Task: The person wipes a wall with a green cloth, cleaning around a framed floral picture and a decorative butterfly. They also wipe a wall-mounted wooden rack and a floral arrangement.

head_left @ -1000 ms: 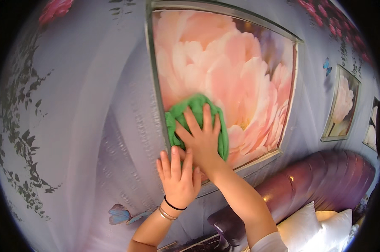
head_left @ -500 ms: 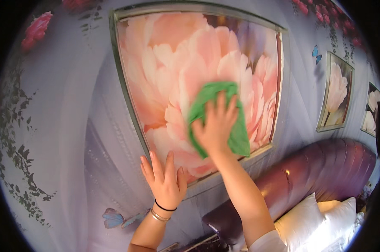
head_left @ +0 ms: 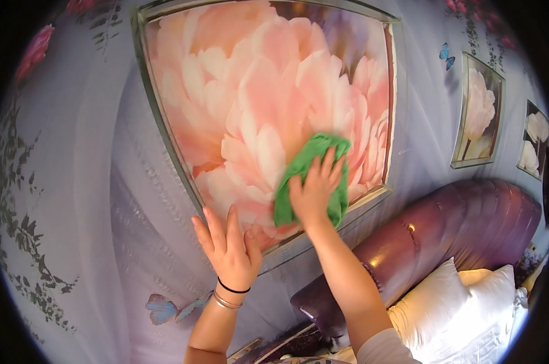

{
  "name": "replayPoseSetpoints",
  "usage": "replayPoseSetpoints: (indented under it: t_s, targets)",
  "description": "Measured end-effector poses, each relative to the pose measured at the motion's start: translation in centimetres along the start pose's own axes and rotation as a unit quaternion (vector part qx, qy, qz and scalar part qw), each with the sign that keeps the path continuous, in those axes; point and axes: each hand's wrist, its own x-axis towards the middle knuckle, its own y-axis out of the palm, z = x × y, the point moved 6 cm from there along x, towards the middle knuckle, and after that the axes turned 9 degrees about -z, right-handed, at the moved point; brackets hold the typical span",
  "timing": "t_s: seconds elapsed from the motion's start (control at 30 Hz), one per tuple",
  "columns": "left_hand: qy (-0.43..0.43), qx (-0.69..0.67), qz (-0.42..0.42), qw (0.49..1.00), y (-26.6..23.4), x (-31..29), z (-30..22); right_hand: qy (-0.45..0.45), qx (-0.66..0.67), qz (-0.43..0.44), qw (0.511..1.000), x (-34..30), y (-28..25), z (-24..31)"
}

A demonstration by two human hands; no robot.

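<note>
A large framed picture of pale pink petals (head_left: 256,91) hangs on the wall in front of me. My right hand (head_left: 318,182) holds a green cloth (head_left: 286,203) flat against the picture's lower right part, its fingers spread over the cloth. Parts of the cloth's middle are hidden under that hand. Near the frame's lower left corner, my left hand (head_left: 230,252) is open and empty, fingers stretched upward. Its fingertips overlap the frame's edge; whether they touch it I cannot tell. A black band and thin bangles circle the left wrist.
Below and right of the picture stands a padded purple headboard (head_left: 444,224), with white pillows (head_left: 432,297) against it. Two smaller framed flower pictures hang farther right, the nearer one (head_left: 481,115) above the headboard. The wall (head_left: 86,182) is pale lilac with printed leaves and butterflies.
My right hand and the green cloth have slid lower on the picture, and the cloth is more bunched. My left hand stays near the frame's lower left corner. The whole view has shifted slightly.
</note>
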Motion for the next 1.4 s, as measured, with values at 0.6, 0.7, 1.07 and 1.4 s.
replayPoseSetpoints:
  t_s: [0.6,0.7,1.07,1.4]
  targets:
    - [0.006,-0.059,0.177,0.982,6.5,-2.0,-6.1,-0.014,0.006,0.105,0.994,-0.5,0.4,-5.8]
    - [0.013,-0.058,0.178,0.982,8.9,-1.0,-6.8,0.108,-0.002,0.080,0.991,1.1,0.9,-13.2]
    - [0.068,0.046,0.192,0.978,12.6,-2.0,-6.6,-0.160,0.064,0.175,0.969,3.5,-1.0,0.9]
    - [0.051,0.127,0.220,0.966,12.9,-1.3,-7.7,0.070,0.003,-0.009,0.997,13.3,0.7,-10.6]
